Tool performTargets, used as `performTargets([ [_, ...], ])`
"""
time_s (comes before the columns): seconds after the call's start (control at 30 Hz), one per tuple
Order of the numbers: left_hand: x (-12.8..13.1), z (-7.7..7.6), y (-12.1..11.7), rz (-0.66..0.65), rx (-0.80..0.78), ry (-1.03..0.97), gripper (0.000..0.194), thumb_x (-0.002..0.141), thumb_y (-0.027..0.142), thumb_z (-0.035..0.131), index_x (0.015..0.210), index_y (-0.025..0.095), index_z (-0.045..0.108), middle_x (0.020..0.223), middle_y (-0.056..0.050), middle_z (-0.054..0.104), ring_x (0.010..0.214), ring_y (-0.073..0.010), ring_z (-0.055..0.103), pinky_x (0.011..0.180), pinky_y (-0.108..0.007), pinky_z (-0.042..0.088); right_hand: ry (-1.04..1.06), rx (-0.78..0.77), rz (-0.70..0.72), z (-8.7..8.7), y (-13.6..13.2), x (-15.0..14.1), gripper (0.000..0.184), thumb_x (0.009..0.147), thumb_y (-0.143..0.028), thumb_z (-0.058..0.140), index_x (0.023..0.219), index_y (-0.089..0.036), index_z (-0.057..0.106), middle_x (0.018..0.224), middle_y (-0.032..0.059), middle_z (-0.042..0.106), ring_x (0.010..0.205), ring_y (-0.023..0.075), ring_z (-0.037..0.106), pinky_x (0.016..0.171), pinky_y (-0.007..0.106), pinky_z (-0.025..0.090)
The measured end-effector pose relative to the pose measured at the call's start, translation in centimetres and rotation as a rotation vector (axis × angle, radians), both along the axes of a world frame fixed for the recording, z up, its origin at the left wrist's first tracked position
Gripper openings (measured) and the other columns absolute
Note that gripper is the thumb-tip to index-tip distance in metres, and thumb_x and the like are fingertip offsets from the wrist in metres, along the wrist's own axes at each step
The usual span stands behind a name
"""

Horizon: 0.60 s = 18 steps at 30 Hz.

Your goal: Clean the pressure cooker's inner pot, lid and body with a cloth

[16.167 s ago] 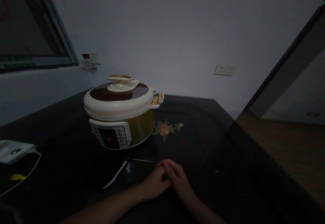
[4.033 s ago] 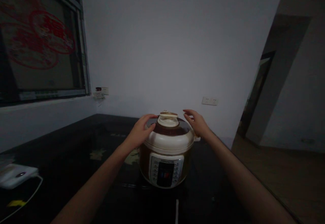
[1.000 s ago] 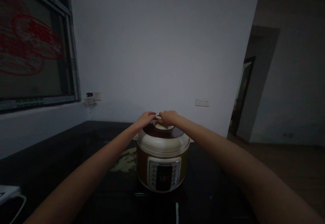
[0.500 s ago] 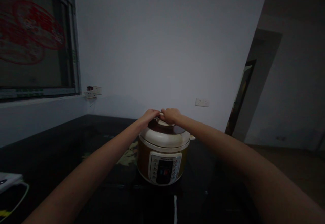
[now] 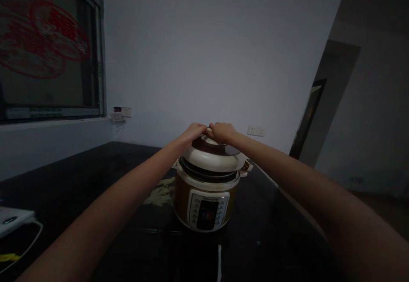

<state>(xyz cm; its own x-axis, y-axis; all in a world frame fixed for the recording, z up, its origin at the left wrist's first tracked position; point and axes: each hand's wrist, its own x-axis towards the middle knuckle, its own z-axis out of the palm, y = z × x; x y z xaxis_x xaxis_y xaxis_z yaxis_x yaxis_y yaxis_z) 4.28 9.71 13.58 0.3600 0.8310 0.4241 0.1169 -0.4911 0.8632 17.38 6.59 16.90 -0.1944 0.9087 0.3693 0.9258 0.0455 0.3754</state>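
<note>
An electric pressure cooker point(image 5: 207, 209) with a brown-gold body and a button panel stands on a dark, glossy table. Its white and brown lid point(image 5: 209, 161) is raised a little off the body, and a dark gap shows between them. My left hand point(image 5: 194, 132) is closed on the left side of the handle on top of the lid. Closed on the right side of that handle is my right hand point(image 5: 223, 132). The fingers of both hands hide most of the handle. The cooker's inside cannot be seen.
Behind the dark table point(image 5: 128, 162) rises a pale wall with a double socket point(image 5: 256, 131). More sockets point(image 5: 123, 113) sit near the window at the left. A white device point(image 5: 14, 220) with a cable lies at the left edge. A pale patch point(image 5: 161, 192) shows beside the cooker.
Both hands have moved up with the lid, which has come away from the cooker's body. The cooker body stays in place, while the camera view has shifted slightly.
</note>
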Motion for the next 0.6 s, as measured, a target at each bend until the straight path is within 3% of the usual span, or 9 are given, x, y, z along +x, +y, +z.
performTargets([
  [0.13, 0.0, 3.4, -1.7, 0.036, 0.145, 0.083, 0.014, 0.081, 0.018, 0.063, 0.076, 0.008, 0.070, 0.075, -0.008, 0.070, 0.084, -0.0218, 0.066, 0.074, -0.031, 0.050, 0.014, 0.073, -0.004, 2.2, -2.2, 0.7, 0.051, 0.097, -0.049, 0.029, 0.122, -0.015, 0.058, 0.119, 0.0188, 0.065, 0.104, 0.0298, 0.063, 0.082, 0.037, 0.047],
  [0.2, -0.2, 4.8, -2.6, 0.057, 0.222, 0.099, 0.012, 0.079, 0.014, 0.062, 0.075, 0.008, 0.071, 0.080, -0.009, 0.072, 0.095, -0.0237, 0.065, 0.085, -0.033, 0.047, 0.025, 0.111, -0.013, 2.9, -3.7, 1.5, 0.051, 0.097, -0.049, 0.029, 0.122, -0.016, 0.058, 0.119, 0.0178, 0.065, 0.104, 0.0298, 0.063, 0.081, 0.037, 0.046],
  [0.3, -0.8, 5.7, -4.1, 0.087, 0.399, 0.050, 0.022, 0.084, 0.013, 0.054, 0.098, 0.010, 0.070, 0.106, -0.007, 0.070, 0.111, -0.0202, 0.059, 0.100, -0.031, 0.039, 0.085, 0.223, -0.054, 3.5, -6.4, 3.5, 0.052, 0.097, -0.050, 0.027, 0.123, -0.016, 0.057, 0.114, 0.0175, 0.066, 0.101, 0.0297, 0.063, 0.079, 0.038, 0.046],
  [0.43, -1.7, 4.2, -7.6, 0.076, 0.728, -0.048, 0.032, 0.088, 0.016, 0.044, 0.114, 0.015, 0.063, 0.118, -0.001, 0.065, 0.119, -0.0191, 0.055, 0.104, -0.035, 0.037, 0.263, 0.508, -0.117, 2.9, -10.6, 7.5, 0.050, 0.098, -0.047, 0.029, 0.121, -0.014, 0.059, 0.105, 0.0167, 0.069, 0.094, 0.0295, 0.064, 0.077, 0.040, 0.046],
  [0.53, -1.7, 1.9, -11.1, 0.053, 0.772, -0.096, 0.037, 0.089, 0.018, 0.043, 0.123, 0.022, 0.056, 0.129, 0.000, 0.059, 0.125, -0.0208, 0.051, 0.107, -0.038, 0.035, 0.349, 0.671, -0.118, 1.1, -14.3, 10.4, 0.049, 0.098, -0.046, 0.029, 0.120, -0.014, 0.060, 0.102, 0.0155, 0.070, 0.092, 0.0282, 0.065, 0.077, 0.039, 0.047],
  [0.6, -1.0, -0.2, -13.1, -0.045, 0.730, -0.132, 0.034, 0.089, 0.019, 0.044, 0.120, 0.021, 0.056, 0.126, -0.002, 0.060, 0.121, -0.0201, 0.053, 0.106, -0.037, 0.037, 0.375, 0.743, -0.116, -0.9, -17.0, 11.8, 0.051, 0.100, -0.046, 0.026, 0.120, -0.013, 0.059, 0.102, 0.0161, 0.069, 0.092, 0.0259, 0.065, 0.077, 0.038, 0.047],
])
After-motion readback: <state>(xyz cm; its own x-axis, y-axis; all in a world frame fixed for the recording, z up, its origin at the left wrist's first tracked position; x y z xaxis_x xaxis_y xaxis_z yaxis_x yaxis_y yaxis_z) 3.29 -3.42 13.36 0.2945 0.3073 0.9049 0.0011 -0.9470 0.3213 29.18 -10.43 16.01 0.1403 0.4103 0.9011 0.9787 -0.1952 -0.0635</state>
